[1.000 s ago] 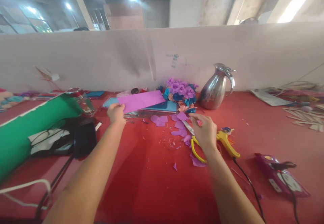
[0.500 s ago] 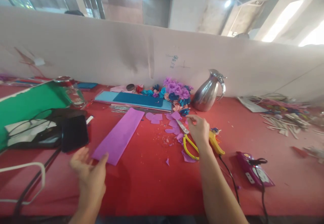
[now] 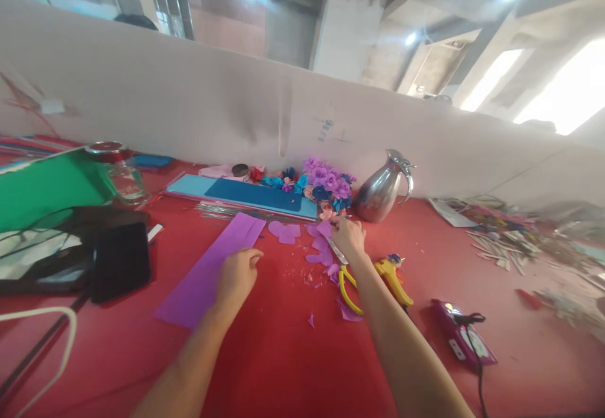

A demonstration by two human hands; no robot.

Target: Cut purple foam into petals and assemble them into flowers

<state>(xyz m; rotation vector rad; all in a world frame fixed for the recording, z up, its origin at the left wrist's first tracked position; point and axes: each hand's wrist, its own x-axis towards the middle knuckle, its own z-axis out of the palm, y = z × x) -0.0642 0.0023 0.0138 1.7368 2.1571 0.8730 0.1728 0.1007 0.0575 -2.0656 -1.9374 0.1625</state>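
My right hand (image 3: 350, 239) reaches over the scissors, with its fingers pinched at the edge of a small purple paper piece (image 3: 324, 229) in the pile of cut pieces. Under that forearm lie scissors (image 3: 348, 287) with yellow handles, blades pointing away. My left hand (image 3: 237, 277) hovers by the right edge of a long purple paper strip (image 3: 198, 279). Its fingers are curled together, and nothing shows in them. More cut purple pieces (image 3: 288, 234) lie between the hands, some with rounded edges.
A yellow glue gun (image 3: 394, 281) and a purple box with a cord (image 3: 466, 336) lie to the right. Behind are a steel jug (image 3: 382, 191), paper flowers (image 3: 326, 178) and blue sheets (image 3: 255, 192). A black phone (image 3: 120, 260) and glass jar (image 3: 123, 178) stand left.
My left hand has moved right and forward from the strip's near end, its spread fingers now curled. My right hand has shifted slightly left to the purple pieces. The view has tilted slightly.
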